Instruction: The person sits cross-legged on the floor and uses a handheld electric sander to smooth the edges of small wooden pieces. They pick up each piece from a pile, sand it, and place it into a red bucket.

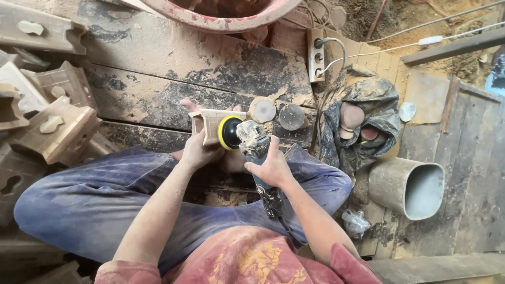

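Left hand clamped round a pale carved wooden block, held over the lap w/ its flat face turned to the tool. Right hand wrapped tight on the dusty grey angle grinder; its round yellow-rimmed black sanding pad sits against the block. Two worn sanding discs lie on the sawdust-caked plank floor. More carved blocks stacked at left.
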